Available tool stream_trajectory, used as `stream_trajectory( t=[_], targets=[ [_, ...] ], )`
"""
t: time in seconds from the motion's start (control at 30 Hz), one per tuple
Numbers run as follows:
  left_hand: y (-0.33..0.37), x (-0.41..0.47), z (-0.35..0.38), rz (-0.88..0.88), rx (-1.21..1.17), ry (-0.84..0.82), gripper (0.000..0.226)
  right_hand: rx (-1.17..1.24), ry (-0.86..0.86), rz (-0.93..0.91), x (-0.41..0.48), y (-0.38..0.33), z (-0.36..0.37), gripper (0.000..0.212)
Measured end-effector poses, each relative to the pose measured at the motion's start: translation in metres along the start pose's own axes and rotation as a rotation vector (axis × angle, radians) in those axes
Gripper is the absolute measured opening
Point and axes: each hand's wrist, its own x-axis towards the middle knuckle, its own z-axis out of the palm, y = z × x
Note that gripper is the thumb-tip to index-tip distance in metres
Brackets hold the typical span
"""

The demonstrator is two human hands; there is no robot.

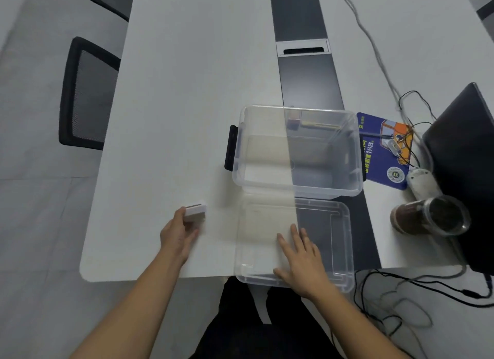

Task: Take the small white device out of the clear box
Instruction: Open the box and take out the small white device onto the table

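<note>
The small white device [196,212] is outside the clear box, low over the white table [173,91], left of the box. My left hand [177,234] grips it by its near end. The clear box [296,150] stands open with black latches on its sides; nothing shows inside it. Its clear lid [328,241] lies flat at the table's front edge, just in front of the box. My right hand [300,257] rests flat on the lid, fingers spread.
A blue leaflet [382,155], a white mouse [422,182], a glass jar [433,215] and a dark laptop [465,150] sit to the right with tangled cables. A dark cable channel [304,72] runs down the table's middle. Two black chairs [85,96] stand at the left.
</note>
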Motion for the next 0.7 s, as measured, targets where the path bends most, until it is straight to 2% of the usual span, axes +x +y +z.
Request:
stream_trajectory(
  t=[0.07,0.17,0.27,0.33,0.37,0.43,0.47,0.53,0.6,0.7],
  targets=[
    [0.000,0.005,-0.001,-0.013,0.027,0.016,0.017,0.000,-0.003,0.008,0.001,0.000,0.001,0.091],
    [-0.002,0.011,0.001,-0.016,0.039,0.017,0.015,0.004,-0.011,0.014,0.001,-0.001,0.001,0.091],
    [0.001,0.015,0.001,-0.004,-0.006,0.037,0.022,0.003,-0.022,0.024,0.002,0.001,0.001,0.091],
    [0.003,0.016,0.001,0.039,0.021,0.062,0.037,0.013,-0.033,0.025,0.003,0.001,0.001,0.091],
    [0.003,0.016,0.001,0.098,0.131,0.090,0.049,0.018,-0.035,0.025,0.003,0.000,0.001,0.091],
    [0.003,0.014,0.000,0.330,0.554,0.141,0.075,0.025,-0.035,0.026,0.003,-0.001,0.000,0.091],
    [0.001,0.013,0.000,0.480,0.788,0.135,0.081,0.027,-0.034,0.027,0.003,-0.001,0.001,0.091],
    [-0.006,0.013,0.001,0.739,1.142,0.067,0.074,0.024,-0.037,0.029,0.003,-0.001,0.001,0.091],
    [-0.011,0.019,0.001,0.801,1.238,0.024,0.057,0.016,-0.037,0.028,0.004,-0.001,0.001,0.091],
    [-0.010,0.028,-0.001,0.732,1.146,0.128,0.050,0.019,-0.033,0.021,0.004,-0.001,0.002,0.091]
  ],
)
